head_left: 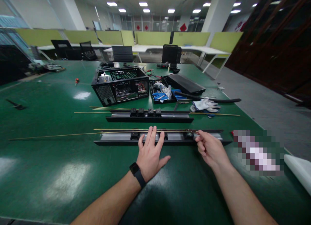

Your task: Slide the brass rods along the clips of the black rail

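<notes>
A long black channel point(116, 143) with a pale strip inside lies crosswise in front of me, carrying black blocks point(134, 136). Over it my left hand point(150, 155) is spread, fingertips at the thin brass rods; whether they press on them I cannot tell. One brass rod point(53, 136) sticks out far to the left past the channel's end. My right hand point(211, 148) is closed in a pinch on a rod's right end, beside the rightmost block point(189, 135). Which of the rods it pinches is hard to tell. Behind lies a second black channel point(148, 119) with several small blocks.
Further back stand a black computer case point(121, 88) and a tray holding blue-and-white gloves point(161, 91). More gloves point(206, 105) and a black tube point(228, 100) lie to the right. Loose brass rods point(216, 114) flank the rear channel. A blurred-out item point(257, 152) is right of my hand.
</notes>
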Action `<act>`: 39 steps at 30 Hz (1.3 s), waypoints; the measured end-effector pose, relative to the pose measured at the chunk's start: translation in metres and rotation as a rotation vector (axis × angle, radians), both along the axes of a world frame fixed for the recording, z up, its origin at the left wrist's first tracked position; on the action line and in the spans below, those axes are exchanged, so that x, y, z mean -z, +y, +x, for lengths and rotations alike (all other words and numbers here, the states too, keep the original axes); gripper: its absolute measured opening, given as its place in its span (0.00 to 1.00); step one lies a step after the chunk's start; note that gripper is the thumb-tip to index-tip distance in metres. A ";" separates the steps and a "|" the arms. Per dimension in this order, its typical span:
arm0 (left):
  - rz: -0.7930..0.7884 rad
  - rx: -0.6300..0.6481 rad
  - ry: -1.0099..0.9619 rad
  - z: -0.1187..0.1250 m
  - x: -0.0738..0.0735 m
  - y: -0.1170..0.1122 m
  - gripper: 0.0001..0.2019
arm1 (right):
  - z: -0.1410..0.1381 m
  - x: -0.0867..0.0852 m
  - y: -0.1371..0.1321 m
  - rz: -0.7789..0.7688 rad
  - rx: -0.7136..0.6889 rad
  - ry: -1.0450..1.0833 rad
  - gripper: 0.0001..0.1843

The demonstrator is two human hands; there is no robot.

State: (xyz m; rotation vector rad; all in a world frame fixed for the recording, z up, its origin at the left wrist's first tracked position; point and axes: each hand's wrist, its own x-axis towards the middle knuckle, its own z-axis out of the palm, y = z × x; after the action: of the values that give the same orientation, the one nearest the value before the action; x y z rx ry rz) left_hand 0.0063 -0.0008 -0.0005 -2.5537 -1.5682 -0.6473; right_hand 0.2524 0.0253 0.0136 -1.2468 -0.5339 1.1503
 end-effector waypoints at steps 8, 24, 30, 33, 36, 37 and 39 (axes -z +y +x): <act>0.005 -0.009 -0.004 0.001 0.001 -0.001 0.43 | 0.001 0.002 0.000 -0.014 -0.092 -0.064 0.18; -0.009 -0.017 0.004 0.000 -0.001 0.000 0.43 | 0.002 0.000 -0.001 -0.002 -0.079 -0.056 0.15; -0.017 -0.014 0.008 0.000 -0.002 -0.001 0.42 | -0.001 -0.003 -0.002 -0.012 -0.090 -0.071 0.15; -0.016 -0.013 0.007 0.001 -0.002 -0.001 0.42 | -0.001 -0.004 -0.003 -0.014 -0.067 -0.058 0.16; -0.018 -0.014 0.004 0.001 -0.002 -0.001 0.42 | -0.002 -0.004 -0.003 -0.020 -0.058 -0.069 0.16; -0.021 -0.013 0.004 0.001 -0.002 -0.001 0.42 | -0.002 -0.005 -0.003 -0.021 -0.057 -0.075 0.16; -0.022 -0.014 0.001 0.001 -0.002 -0.001 0.42 | -0.004 -0.005 -0.003 -0.017 -0.060 -0.084 0.16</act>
State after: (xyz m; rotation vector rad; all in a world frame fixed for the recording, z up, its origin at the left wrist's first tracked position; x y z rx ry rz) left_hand 0.0070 -0.0014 0.0011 -2.5558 -1.6011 -0.6306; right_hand 0.2489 0.0225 0.0184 -1.3059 -0.6291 1.1588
